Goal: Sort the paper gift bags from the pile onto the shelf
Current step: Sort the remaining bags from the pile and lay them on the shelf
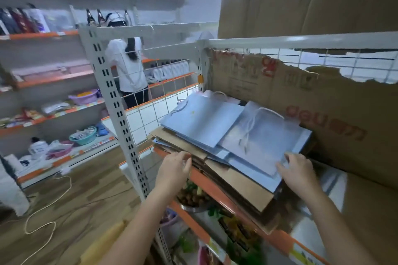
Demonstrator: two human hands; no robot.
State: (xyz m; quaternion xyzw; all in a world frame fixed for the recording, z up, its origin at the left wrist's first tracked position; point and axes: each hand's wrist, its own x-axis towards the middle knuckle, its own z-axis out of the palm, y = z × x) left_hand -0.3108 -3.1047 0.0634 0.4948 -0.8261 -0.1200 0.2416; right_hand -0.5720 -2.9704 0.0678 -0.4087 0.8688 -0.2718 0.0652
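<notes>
A pile of flat paper gift bags (215, 135) lies on the top shelf (217, 189), which has an orange front edge. The upper bags are pale blue with white cord handles (254, 122); brown kraft bags (241, 187) lie under them. My left hand (175, 164) touches the pile's near left corner, fingers against the brown edges. My right hand (296, 170) rests on the near right edge of the top blue bag, fingers curled over its corner.
A torn cardboard sheet (323, 101) lines the wire back of the shelf. A white upright post (120, 114) stands left of the pile. Lower shelves hold snacks and a bowl (193, 200). A person (127, 64) stands behind, and a cable (49, 206) crosses the floor.
</notes>
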